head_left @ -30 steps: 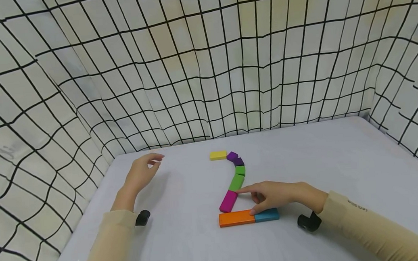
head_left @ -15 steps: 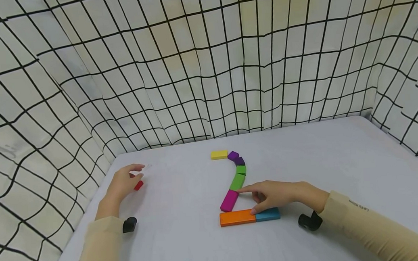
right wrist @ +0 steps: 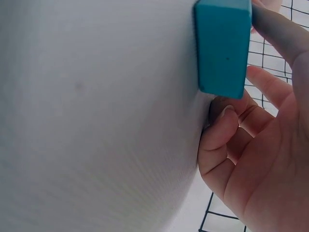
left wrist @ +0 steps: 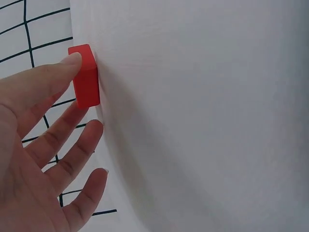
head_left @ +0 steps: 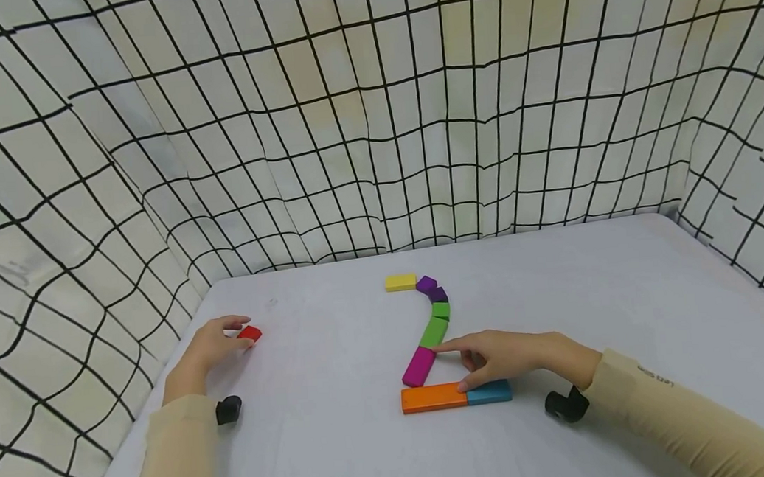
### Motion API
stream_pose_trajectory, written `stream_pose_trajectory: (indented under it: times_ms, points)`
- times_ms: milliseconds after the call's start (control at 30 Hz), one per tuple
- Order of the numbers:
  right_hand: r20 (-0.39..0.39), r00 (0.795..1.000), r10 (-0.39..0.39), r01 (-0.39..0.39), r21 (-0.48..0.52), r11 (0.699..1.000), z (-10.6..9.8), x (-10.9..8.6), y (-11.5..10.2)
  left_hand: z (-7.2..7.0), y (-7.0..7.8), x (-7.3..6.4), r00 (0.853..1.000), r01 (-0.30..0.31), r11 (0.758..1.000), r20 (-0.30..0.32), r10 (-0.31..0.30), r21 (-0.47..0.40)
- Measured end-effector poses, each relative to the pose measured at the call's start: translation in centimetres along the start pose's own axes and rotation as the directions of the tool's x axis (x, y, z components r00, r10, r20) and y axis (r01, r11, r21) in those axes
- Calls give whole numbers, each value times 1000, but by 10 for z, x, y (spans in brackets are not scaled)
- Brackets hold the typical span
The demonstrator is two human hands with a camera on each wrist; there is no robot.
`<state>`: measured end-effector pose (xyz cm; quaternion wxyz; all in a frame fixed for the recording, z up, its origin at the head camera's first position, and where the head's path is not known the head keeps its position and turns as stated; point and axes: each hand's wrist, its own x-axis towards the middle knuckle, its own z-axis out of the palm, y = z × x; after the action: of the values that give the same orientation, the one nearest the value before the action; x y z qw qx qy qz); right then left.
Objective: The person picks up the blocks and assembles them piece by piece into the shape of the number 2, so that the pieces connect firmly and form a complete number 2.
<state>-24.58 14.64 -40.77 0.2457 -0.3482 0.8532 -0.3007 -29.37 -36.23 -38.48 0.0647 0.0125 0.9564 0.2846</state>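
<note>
My left hand (head_left: 213,346) is at the left side of the table. Its thumb and fingers pinch a red block (left wrist: 86,77), with the thumb pad on the near face in the left wrist view. The remaining fingers spread loosely below. At the middle, my right hand (head_left: 503,354) points its index finger to the joint between a pink block (head_left: 419,367) and a green block (head_left: 434,332). The right thumb touches the orange block (head_left: 433,397) near its meeting with a blue block (right wrist: 223,50); the other fingers curl against the tabletop.
Beyond the long green block, a small green block (head_left: 440,310), two purple blocks (head_left: 426,284) and a yellow block (head_left: 400,282) continue a curved line. White cloth covers the table (head_left: 343,448). Black netting (head_left: 413,118) encloses the back and sides.
My left hand has moved left and toward me, and the red block, hidden at first, now shows between its fingertips. My right hand and the line of blocks stay put.
</note>
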Motion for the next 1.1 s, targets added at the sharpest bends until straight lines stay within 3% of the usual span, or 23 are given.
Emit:
stream_pose_trajectory:
  times_ms: [233,633,833,1100]
  points:
    - [1,1000,1,-1,-4,1000,0,1,0,-3,-4,4,1000,20,1000,16,-21,9]
    - [-4,1000,11,-11,-10,1000,0,0,-1,1,13,6,999,46,997,0,-46,69]
    - [1,1000,12,-12,-3,1000,-1,-1,-1,4,20,8,1000,27,998,-18,-26,60]
    - [6,1000,5,-5,-3,1000,-1,-1,-1,10,31,13,998,53,998,-34,-53,27]
